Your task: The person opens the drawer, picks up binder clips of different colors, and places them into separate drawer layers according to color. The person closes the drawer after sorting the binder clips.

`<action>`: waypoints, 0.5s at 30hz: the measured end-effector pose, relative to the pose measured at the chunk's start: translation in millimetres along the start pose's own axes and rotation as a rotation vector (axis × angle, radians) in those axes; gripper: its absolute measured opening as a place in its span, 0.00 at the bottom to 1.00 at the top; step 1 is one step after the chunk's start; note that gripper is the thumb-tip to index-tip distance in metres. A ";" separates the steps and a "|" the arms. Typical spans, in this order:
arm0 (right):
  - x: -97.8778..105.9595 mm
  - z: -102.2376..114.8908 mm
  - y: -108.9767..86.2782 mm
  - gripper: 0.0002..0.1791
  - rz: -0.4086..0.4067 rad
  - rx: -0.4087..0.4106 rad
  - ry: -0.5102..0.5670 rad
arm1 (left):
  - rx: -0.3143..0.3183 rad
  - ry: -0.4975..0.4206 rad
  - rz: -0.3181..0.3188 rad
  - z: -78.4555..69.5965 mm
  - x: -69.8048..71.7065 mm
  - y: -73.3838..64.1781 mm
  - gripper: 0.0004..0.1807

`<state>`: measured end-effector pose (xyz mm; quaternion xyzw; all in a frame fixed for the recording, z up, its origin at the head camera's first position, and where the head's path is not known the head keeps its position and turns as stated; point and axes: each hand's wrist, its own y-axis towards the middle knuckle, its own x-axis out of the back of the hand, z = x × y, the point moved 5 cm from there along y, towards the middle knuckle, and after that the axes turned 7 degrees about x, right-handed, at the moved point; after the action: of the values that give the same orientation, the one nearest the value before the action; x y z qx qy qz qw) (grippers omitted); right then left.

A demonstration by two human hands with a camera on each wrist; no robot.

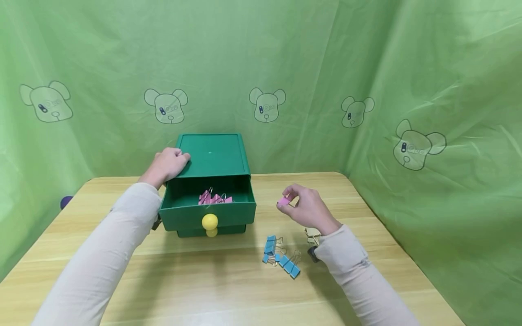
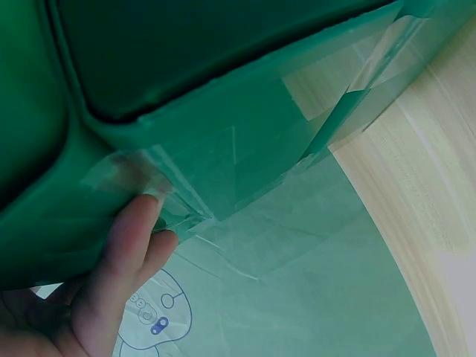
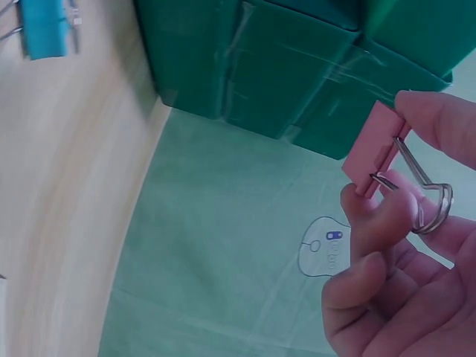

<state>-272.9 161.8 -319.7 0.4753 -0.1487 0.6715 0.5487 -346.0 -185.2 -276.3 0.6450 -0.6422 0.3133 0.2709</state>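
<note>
A green drawer box (image 1: 212, 154) stands on the table, its upper drawer (image 1: 204, 216) pulled out by a yellow knob's side. Inside that drawer lie several pink binder clips (image 1: 215, 198). At the box's top left edge, my left hand (image 1: 169, 163) grips it; in the left wrist view its fingers (image 2: 134, 230) touch the taped green side. To the right of the drawer, above the table, my right hand (image 1: 306, 206) pinches a pink binder clip (image 3: 374, 145) between thumb and fingers. The clip's silver wire handles point toward the palm.
Blue binder clips (image 1: 290, 266) lie on the table in front of my right hand. Pale yellow binder clips (image 1: 312, 232) sit beside my right wrist, partly hidden. A green curtain (image 1: 302, 54) printed with bear heads hangs behind and at the sides.
</note>
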 end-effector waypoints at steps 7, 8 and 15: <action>5.3 7.6 5.8 0.16 -0.003 0.011 0.011 | 0.003 -0.005 0.002 1.1 -1.3 0.8 0.21; 6.1 9.3 6.9 0.16 -0.006 0.014 0.011 | 0.002 -0.005 0.001 1.1 -1.3 0.9 0.21; 12.4 19.8 12.7 0.17 -0.025 0.037 -0.008 | -0.002 0.000 -0.006 0.2 -0.6 1.0 0.21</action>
<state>-274.0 150.4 -295.7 0.4901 -0.1324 0.6651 0.5476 -346.9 -185.0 -277.0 0.6466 -0.6408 0.3118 0.2723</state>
